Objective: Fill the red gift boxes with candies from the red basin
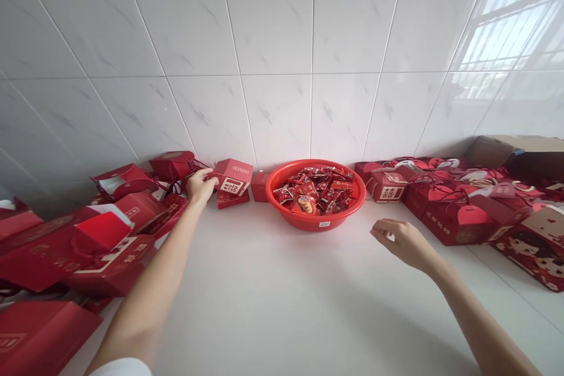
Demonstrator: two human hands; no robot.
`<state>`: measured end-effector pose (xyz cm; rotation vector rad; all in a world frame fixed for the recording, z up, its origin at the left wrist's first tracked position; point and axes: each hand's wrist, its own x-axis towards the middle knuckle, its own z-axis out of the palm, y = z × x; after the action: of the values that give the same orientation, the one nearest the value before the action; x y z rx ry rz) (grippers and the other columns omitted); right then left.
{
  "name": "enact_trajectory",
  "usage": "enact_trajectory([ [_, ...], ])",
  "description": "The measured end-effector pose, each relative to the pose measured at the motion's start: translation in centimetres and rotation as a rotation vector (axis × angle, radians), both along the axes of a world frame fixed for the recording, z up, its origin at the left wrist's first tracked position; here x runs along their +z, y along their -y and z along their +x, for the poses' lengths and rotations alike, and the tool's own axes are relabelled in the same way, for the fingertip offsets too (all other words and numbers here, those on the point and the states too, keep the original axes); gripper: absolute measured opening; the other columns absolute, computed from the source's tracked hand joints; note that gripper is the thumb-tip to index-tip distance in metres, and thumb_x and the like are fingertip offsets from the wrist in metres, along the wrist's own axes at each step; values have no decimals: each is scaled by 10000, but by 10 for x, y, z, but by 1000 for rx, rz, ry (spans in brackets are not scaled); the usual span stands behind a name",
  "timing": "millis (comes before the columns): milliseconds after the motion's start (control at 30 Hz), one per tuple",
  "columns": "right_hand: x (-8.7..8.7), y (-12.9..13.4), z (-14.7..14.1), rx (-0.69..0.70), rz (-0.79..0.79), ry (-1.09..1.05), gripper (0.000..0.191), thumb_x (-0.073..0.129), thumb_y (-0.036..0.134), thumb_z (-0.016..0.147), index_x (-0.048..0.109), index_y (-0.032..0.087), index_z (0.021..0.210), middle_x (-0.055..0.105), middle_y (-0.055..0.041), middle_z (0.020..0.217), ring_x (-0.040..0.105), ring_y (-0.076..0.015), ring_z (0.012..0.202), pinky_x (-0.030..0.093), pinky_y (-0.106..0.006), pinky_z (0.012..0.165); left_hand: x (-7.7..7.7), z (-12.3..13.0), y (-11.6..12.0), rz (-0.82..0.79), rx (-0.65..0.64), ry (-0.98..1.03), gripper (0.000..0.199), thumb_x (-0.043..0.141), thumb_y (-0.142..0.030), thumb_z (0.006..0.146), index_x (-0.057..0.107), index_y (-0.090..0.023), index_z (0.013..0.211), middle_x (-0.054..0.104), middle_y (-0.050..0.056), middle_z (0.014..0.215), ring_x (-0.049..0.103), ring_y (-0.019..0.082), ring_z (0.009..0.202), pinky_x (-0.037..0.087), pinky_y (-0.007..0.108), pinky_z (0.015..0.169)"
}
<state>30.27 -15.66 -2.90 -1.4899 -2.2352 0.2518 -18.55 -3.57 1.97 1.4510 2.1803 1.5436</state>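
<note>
A small red box [240, 170] is gripped by the left hand [201, 188], left of centre. The right hand [393, 238], right of centre, is seen empty, loosely open. Many packets [307, 192] remain in the central basket [304, 223]; closed boxes [460, 224] are gathered at right.

The smooth, round red plastic basin [302, 222] holds glossy red film packets [306, 204]. Left of it, a boxy red cardboard carton [237, 168] looks matt; behind it, grey-veined white tiles [276, 114] gleam.
</note>
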Motion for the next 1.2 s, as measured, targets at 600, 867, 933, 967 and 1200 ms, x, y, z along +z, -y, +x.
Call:
enact_trajectory([
  [600, 82, 15, -91, 198, -10, -534, 395, 457, 570, 983, 610, 222, 1089, 699, -68, 967, 644, -174, 703, 525, -305, 601, 45, 124, 160, 309, -1104, -550, 263, 509, -40, 869, 717, -202, 861, 728, 30, 958, 695, 150, 859, 543, 244, 755],
  [867, 78, 16, -98, 125, -115, -319, 402, 435, 616, 966, 562, 237, 1017, 668, -20, 819, 616, -185, 685, 464, -301, 604, -12, 170, 192, 249, -812, -882, 288, 486, 16, 845, 698, -179, 848, 708, 52, 809, 614, 223, 773, 494, 364, 689],
  [933, 74, 18, -100, 118, -131, -200, 326, 482, 557, 955, 543, 237, 956, 637, -6, 741, 585, -182, 639, 424, -293, 561, -13, 175, 198, 215, -807, -923, 279, 508, 21, 817, 688, -192, 815, 689, 53, 743, 569, 232, 743, 454, 377, 653],
  [967, 71, 19, -101, 105, -124, -141, 289, 502, 523, 948, 534, 237, 929, 625, -4, 725, 569, -181, 630, 406, -292, 551, -13, 178, 201, 203, -815, -921, 269, 517, 19, 806, 679, -195, 793, 680, 55, 719, 553, 233, 735, 437, 382, 643],
  [1200, 60, 23, -112, 134, -73, 42, 190, 630, 307, 875, 575, 204, 1024, 664, -73, 952, 605, -245, 903, 455, -334, 730, -21, 191, 203, 168, -957, -832, 202, 590, -60, 789, 603, -216, 661, 642, 35, 606, 531, 230, 720, 420, 406, 662],
])
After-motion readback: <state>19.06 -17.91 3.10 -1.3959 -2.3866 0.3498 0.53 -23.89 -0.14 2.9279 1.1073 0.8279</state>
